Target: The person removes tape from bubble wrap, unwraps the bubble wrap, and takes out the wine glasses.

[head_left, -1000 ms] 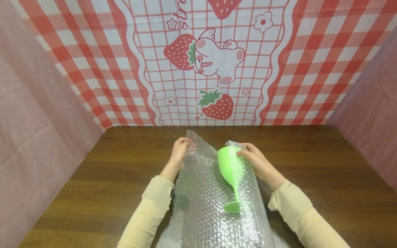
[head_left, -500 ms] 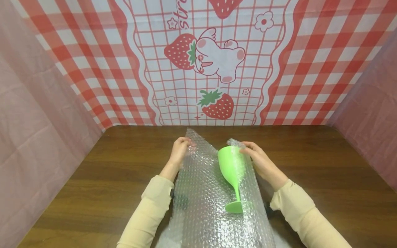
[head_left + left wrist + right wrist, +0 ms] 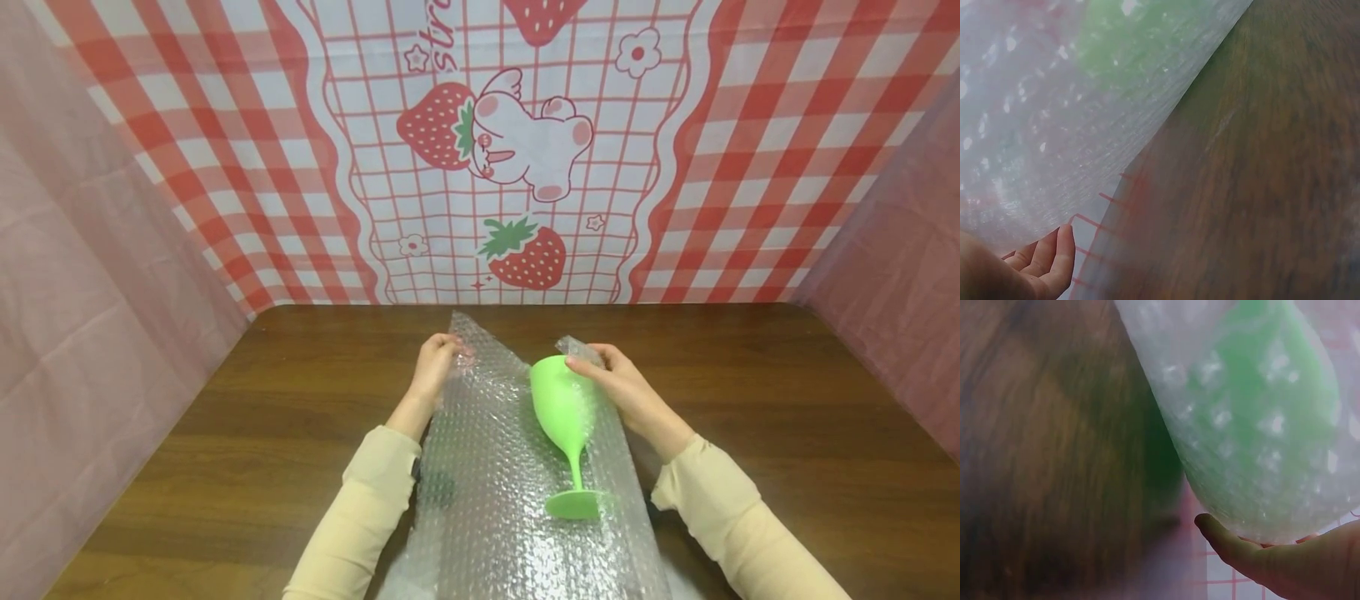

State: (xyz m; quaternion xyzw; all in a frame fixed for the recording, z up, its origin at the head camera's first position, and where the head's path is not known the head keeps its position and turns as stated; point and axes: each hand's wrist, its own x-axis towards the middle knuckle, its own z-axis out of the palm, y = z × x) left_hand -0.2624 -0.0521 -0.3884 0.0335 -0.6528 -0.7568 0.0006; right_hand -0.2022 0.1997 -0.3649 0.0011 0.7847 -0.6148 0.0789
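Note:
A light green plastic goblet (image 3: 557,408) lies tilted on a sheet of clear bubble wrap (image 3: 495,467), its rim away from me and its foot towards me. A flap of the wrap covers the goblet's right side. At the far left corner of the wrap, my left hand (image 3: 435,367) pinches the edge between thumb and fingers. My right hand (image 3: 626,392) grips the wrap's far right edge, with the thumb over the front at the goblet's rim. Through the wrap, the right wrist view shows the green bowl (image 3: 1266,419) close above that hand.
Under the wrap is a brown wood-grain table (image 3: 285,467). A red and white checked cloth (image 3: 750,167) with strawberry prints hangs behind it. Pink cloth (image 3: 97,275) hangs at the left side, and more pink cloth is at the right.
The wrap's right flap has shifted right, baring more of the goblet's bowl, stem and foot. My right thumb has come to the rim. The left hand has hardly moved.

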